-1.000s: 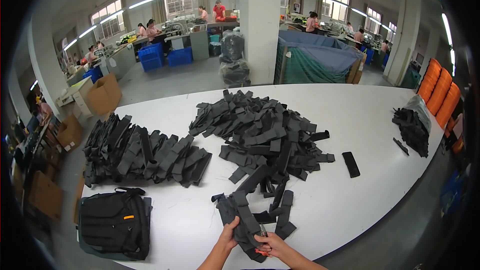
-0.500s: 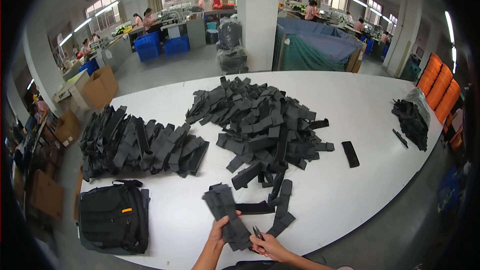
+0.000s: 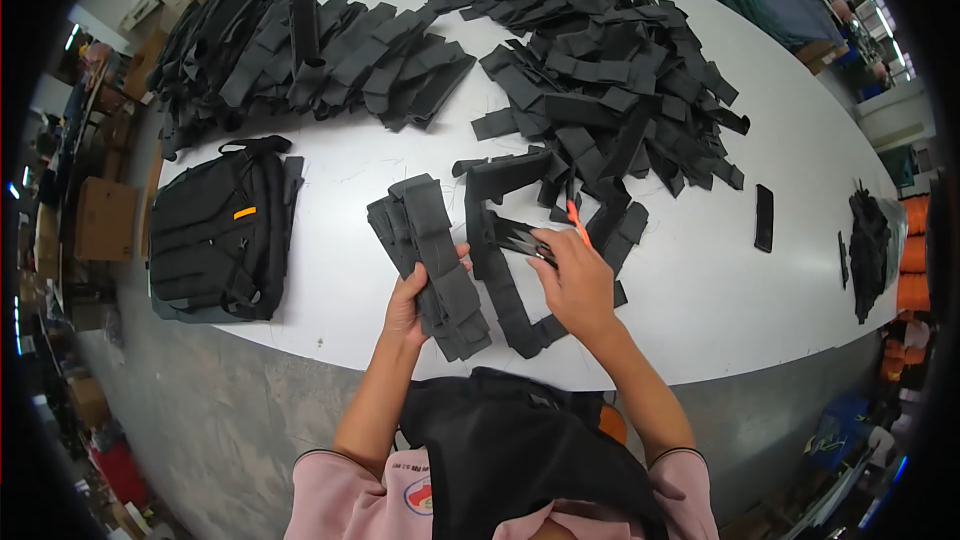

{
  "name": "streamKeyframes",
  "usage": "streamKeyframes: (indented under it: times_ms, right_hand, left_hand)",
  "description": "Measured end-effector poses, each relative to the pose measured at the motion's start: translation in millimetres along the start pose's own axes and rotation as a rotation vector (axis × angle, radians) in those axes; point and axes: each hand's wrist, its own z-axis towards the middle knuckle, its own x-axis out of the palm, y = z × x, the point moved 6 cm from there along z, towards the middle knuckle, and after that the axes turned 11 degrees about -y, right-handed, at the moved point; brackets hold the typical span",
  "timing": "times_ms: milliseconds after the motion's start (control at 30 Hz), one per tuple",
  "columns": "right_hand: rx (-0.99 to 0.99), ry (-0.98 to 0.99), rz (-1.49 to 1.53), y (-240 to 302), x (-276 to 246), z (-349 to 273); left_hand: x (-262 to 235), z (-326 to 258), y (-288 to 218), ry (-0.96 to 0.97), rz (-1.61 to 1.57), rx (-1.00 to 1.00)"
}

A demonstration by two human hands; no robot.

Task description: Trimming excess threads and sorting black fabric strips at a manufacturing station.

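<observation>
Bundle of dark strips (image 3: 446,265) gripped in the left hand (image 3: 407,305), near the front edge of the worktop (image 3: 690,320). Orange-handled scissors (image 3: 577,221) held in the right hand (image 3: 580,285), fingers curled closed; whether a strip is also pinched cannot be told. Loose strips (image 3: 503,300) lie beneath that hand; a heap (image 3: 600,70) lies beyond. Step judged: strips being gathered, perhaps trimmed. Next move seemingly calls for one loose strip to be separated, blades held clear.

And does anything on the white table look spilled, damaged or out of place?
Nothing looks spilled or damaged. The black phone seems slightly odd, lying alone right of the pile of dark strips.
</observation>
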Motion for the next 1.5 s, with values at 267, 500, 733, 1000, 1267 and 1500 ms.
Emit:
streamKeyframes:
  times_ms: [267,500,733,1000,1267,1500]
  right_hand:
    - [-0.498,0.041,-0.225,42,32,20]
    - [-0.231,-0.008,-0.059,29,26,26]
    - [0.386,0.148,0.117,-58,46,77]
    - [0.176,0.256,-0.417,-120,155,149]
    - [0.14,0.299,-0.263,-111,104,146]
    - [0.056,0.636,0.099,-68,-14,94]
  left_hand:
    - [12,-20,-1,-0.027,0.016,-0.001]
    - [6,-15,-9,-0.06,0.031,0.032]
    - [-14,7,-25,-0.144,-0.074,0.016]
    - [-28,4,-37,-0.288,-0.167,0.051]
    - [-12,42,-70,-0.378,0.364,0.14]
    - [171,54,-119,0.02,1.304,0.661]
